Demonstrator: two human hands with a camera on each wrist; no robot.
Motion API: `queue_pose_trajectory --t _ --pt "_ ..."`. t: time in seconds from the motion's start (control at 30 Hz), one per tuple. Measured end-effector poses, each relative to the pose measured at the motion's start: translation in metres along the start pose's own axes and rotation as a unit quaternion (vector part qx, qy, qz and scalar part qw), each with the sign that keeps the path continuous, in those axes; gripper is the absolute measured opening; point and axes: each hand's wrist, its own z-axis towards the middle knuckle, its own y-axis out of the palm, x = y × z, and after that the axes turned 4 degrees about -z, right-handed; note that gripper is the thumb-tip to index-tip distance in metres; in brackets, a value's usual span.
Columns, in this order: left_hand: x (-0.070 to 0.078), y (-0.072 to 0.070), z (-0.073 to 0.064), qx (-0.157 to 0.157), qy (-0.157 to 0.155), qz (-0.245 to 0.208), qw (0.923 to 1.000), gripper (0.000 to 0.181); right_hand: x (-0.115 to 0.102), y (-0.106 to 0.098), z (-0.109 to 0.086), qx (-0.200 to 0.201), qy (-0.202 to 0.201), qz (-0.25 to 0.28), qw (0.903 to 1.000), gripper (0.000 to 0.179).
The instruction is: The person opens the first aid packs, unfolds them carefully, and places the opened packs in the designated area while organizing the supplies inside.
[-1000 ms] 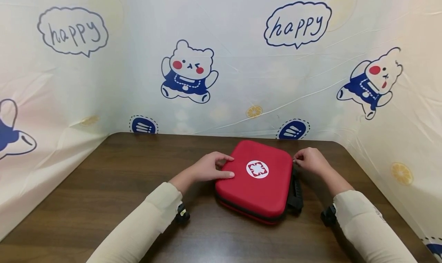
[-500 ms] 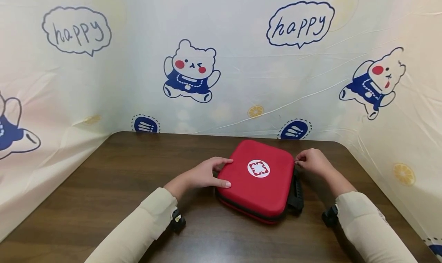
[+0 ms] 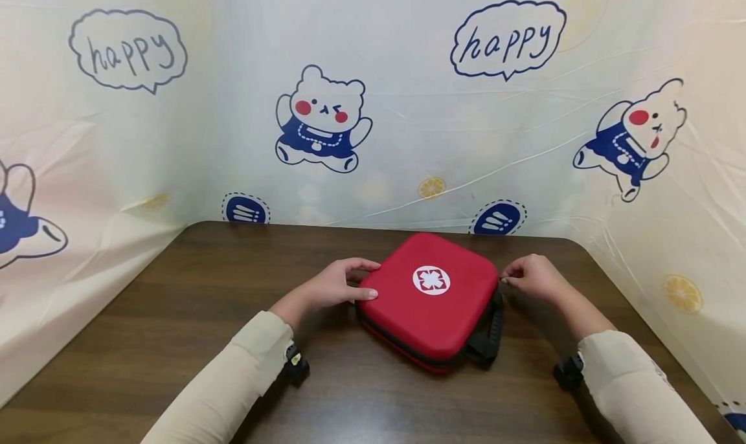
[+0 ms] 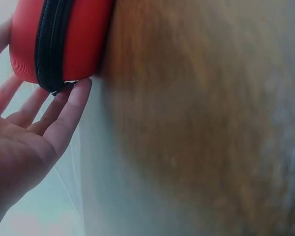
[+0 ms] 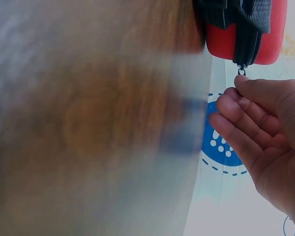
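A red first-aid case (image 3: 402,314) with a white round emblem lies at an angle on the brown table, and a black zipper band (image 4: 51,44) runs round its side. My left hand (image 3: 329,285) holds its left corner, the thumb on top and several fingertips against the side by the zipper band. At the far right corner my right hand (image 3: 536,279) pinches the small metal zipper pull (image 5: 242,72) between thumb and forefinger. A black carry handle (image 3: 488,340) sits along the case's right side. The case looks closed where its zipper band shows.
The brown wooden table (image 3: 204,301) extends around the case. Behind it and at both sides hangs a pale printed cloth (image 3: 396,107) with cartoon bears. Dark wrist cameras (image 3: 296,366) sit at both sleeve cuffs.
The case has turned slightly clockwise, its near corner shifting left. My left hand has moved a little left with it. My right hand, still at the zipper pull, has shifted slightly right and nearer.
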Motion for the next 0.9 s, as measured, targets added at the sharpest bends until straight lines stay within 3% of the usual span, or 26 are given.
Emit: queue_pose_trajectory --t 0.23,0.47,0.7,0.9 --pt "-0.004 -0.004 0.005 0.047 -0.01 -0.017 0.9987 0.05 0.0 -0.002 -0.009 -0.02 0.016 0.025 0.9994 0.004" --pt "-0.007 -0.006 0.013 0.094 -0.007 -0.012 0.9955 0.04 -0.003 -0.005 -0.021 -0.027 0.001 0.029 0.9992 0.005" --pt "-0.009 -0.008 0.018 0.163 -0.022 0.013 0.9863 0.03 -0.009 -0.005 -0.03 -0.05 0.011 0.066 0.9965 0.007" --pt "-0.012 -0.01 0.021 0.203 -0.064 0.033 0.9766 0.03 -0.011 -0.003 -0.034 -0.054 0.004 0.088 0.9946 0.008"
